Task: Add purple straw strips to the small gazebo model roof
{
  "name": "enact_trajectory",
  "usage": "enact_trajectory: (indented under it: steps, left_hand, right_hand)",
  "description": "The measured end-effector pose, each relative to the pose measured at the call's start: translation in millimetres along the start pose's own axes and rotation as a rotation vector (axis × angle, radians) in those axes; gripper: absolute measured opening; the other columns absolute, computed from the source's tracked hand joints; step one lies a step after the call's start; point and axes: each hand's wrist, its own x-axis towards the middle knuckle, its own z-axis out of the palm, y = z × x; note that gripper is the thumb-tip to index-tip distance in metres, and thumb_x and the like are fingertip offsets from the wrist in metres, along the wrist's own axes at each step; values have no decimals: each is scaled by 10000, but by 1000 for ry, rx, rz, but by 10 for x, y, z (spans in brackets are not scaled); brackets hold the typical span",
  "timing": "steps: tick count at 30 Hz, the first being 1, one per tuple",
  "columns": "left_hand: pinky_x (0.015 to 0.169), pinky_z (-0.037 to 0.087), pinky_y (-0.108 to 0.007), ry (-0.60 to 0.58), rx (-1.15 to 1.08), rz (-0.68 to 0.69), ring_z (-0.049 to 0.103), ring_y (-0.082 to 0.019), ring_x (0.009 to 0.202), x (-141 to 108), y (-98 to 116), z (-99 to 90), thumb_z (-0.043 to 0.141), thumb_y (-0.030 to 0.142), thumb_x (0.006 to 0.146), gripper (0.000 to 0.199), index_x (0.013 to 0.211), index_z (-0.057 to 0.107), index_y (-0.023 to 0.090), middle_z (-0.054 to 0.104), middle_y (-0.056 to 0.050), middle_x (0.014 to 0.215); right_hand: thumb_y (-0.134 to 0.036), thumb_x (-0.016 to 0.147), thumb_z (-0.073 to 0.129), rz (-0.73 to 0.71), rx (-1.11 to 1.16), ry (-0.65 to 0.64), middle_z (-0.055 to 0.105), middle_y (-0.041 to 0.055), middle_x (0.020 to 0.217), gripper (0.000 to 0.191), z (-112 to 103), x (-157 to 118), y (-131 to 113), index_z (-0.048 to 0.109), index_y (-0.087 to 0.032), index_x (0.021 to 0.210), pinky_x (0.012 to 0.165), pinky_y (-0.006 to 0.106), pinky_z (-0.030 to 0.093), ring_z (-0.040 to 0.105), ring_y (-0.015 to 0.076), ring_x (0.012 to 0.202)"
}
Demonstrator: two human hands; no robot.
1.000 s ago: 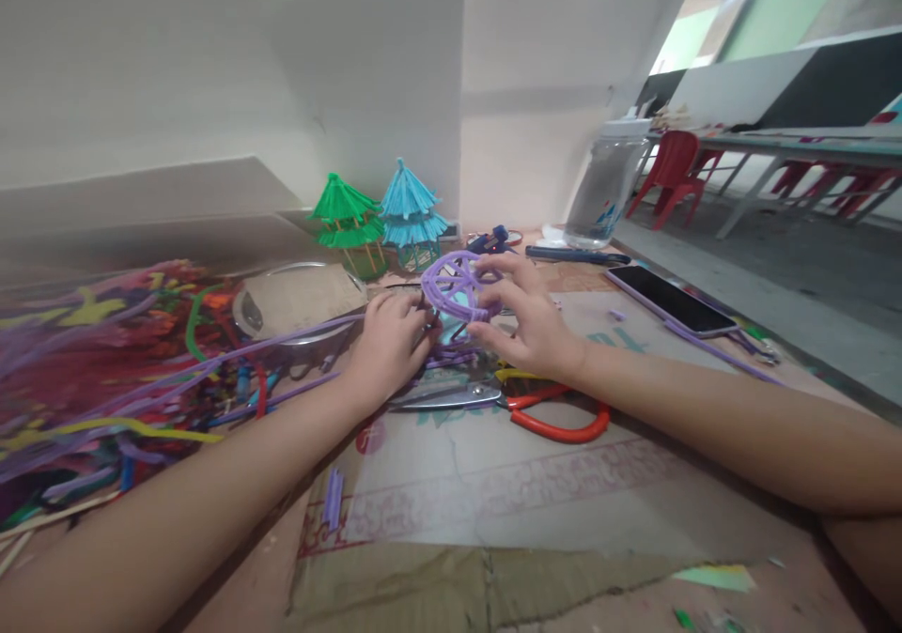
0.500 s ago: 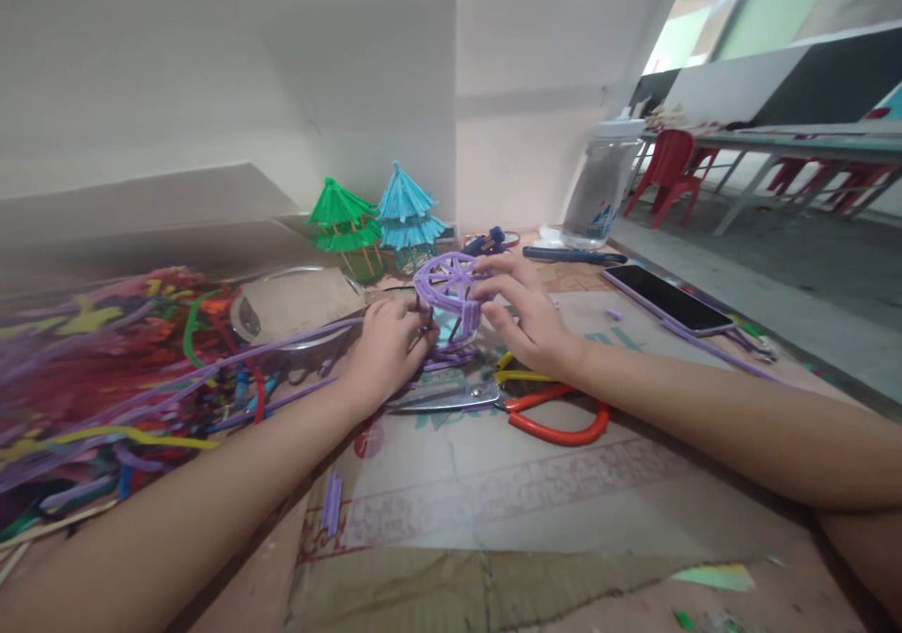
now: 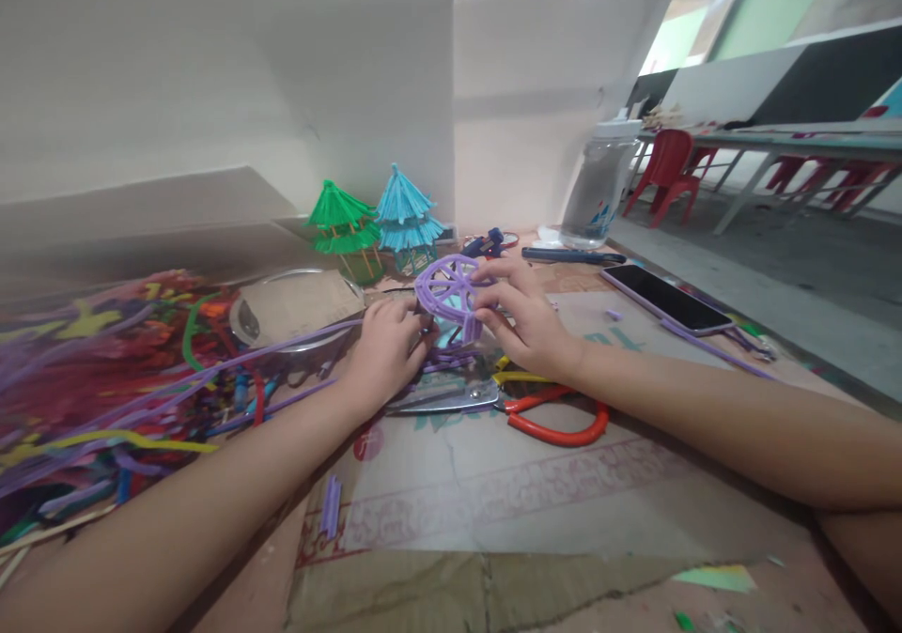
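Note:
In the head view a small purple pipe-cleaner frame has a round, spoked top and dark sticks showing in its side. My right hand pinches its right side, with bent fingers along the rim. My left hand is closed at its lower left; the fingertips are partly hidden against the frame. A long purple pipe cleaner runs leftward from behind my left hand, and its held end is hidden. Just below both hands lie large scissors with red handles, blades pointing left.
Bundled pipe cleaners crowd the left side. Behind stand a green roofed model and a blue one. A glue gun, a water bottle and a phone are farther right. Cardboard covers the table.
The purple frame has turned and tilted slightly. My right fingers have drawn in closer on its side, while my left hand stays nearly still.

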Motion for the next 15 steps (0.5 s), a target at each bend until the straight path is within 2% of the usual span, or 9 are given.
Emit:
enact_trajectory:
  steps: [8, 15]
  left_hand:
    - [915, 409, -412, -48, -119, -76, 582, -248, 1043, 22, -34, 43, 544, 314, 916, 187, 919, 696, 205, 651, -66, 1078]
    - [931, 424, -402, -89, -168, -105, 586, -248, 1063, 33, -57, 61, 532, 307, 925, 203, 901, 691, 183, 656, -74, 1113]
  right_hand:
    - [-278, 934, 504, 9, 34, 40, 579, 105, 1157, 211, -2, 3, 14, 547, -231, 1134, 1043, 524, 378, 520, 254, 1165]
    - [-239, 947, 488, 22, -51, -20, 567, 108, 1225, 220, 24, 11, 34, 585, -234, 1144, 1097, 520, 319, 499, 252, 1212]
